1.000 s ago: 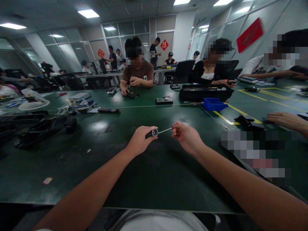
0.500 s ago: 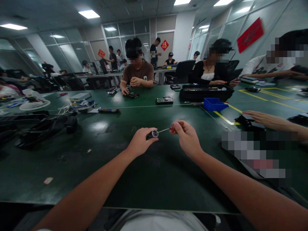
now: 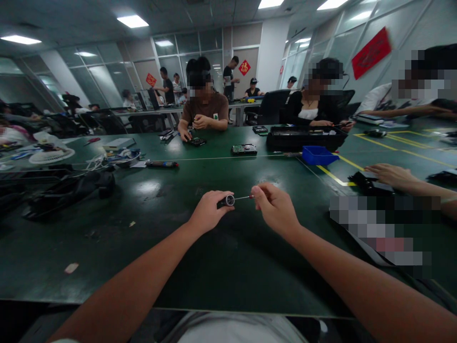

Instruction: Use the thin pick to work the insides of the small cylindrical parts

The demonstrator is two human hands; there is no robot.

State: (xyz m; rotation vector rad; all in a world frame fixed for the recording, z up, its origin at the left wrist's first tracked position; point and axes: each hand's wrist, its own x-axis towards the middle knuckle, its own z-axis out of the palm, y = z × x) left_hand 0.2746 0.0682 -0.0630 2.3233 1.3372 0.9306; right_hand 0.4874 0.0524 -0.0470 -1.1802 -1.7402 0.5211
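Observation:
My left hand (image 3: 210, 209) is closed around a small dark cylindrical part (image 3: 230, 200) with a silver ring at its end, which faces me. Most of its body is hidden in the fingers. My right hand (image 3: 276, 207) pinches a thin screwdriver (image 3: 244, 197); a bit of its red handle shows at the fingertips. The metal shaft points left, and its tip is at the silver ring. I cannot tell whether the tip is inside the ring or just beside it. Both hands are above the green table (image 3: 214, 276).
A hard drive (image 3: 244, 149), a blue bin (image 3: 319, 155) and a long black housing (image 3: 307, 138) lie beyond my hands. Black plastic parts (image 3: 71, 190) are on the left. At the right, a co-worker's hand (image 3: 389, 175) rests by a black part. Another person sits opposite.
My right hand has shifted slightly down, and the screwdriver lies more level, with less of its shaft showing. My left hand has hardly moved. The co-worker's hand at the right has moved slightly right.

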